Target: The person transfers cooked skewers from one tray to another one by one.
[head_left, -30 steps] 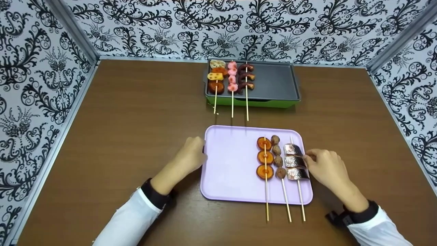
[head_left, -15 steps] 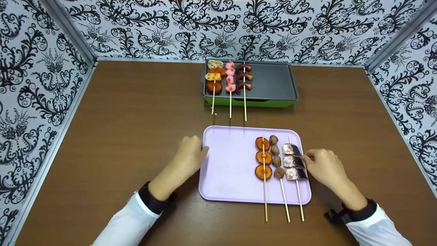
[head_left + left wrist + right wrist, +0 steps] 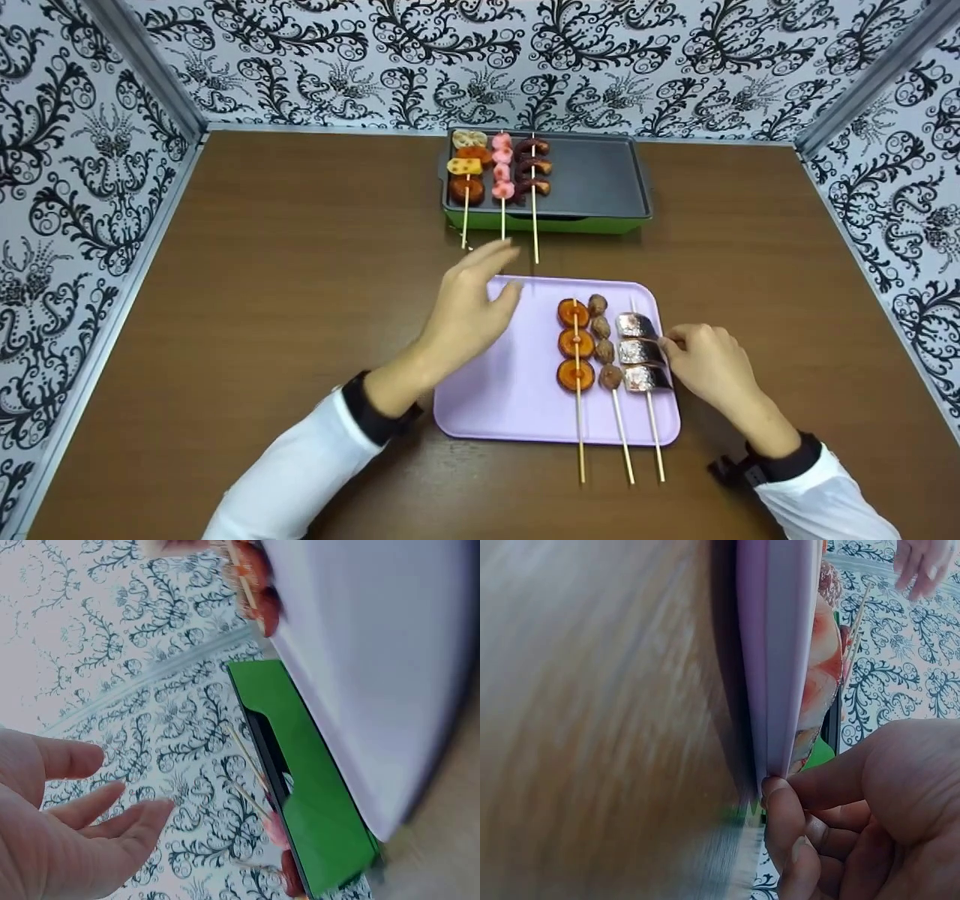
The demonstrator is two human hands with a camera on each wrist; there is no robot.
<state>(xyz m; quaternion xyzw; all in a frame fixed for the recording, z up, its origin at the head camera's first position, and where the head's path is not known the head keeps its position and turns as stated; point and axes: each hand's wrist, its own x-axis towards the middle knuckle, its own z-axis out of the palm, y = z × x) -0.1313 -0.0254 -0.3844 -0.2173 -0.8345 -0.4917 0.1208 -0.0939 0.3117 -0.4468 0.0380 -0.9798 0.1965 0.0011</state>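
Note:
My left hand (image 3: 469,311) hovers over the upper left part of a lilac tray (image 3: 502,401), fingers extended and thumb spread, holding nothing. In the left wrist view this hand (image 3: 82,832) shows a bare palm. At the tray's right rim, my right hand (image 3: 709,364) pinches the edge between thumb and finger, as the right wrist view shows at the tray rim (image 3: 780,690). On the tray's right side lie three skewers: round orange slices (image 3: 567,375), small brown balls (image 3: 611,377) and silver-skinned fish pieces (image 3: 640,352).
Behind the tray stands a grill with a dark plate (image 3: 600,176) and green base (image 3: 600,225). Its left half bears a mixed skewer (image 3: 465,166), a pink skewer (image 3: 502,172) and a tentacle skewer (image 3: 538,165), sticks overhanging the front. Patterned walls (image 3: 480,60) enclose the wooden table (image 3: 300,247).
My left hand has let go of the tray's left edge, opened, and moved right and forward over the tray toward the grill's stick ends. My right hand stays at the right edge.

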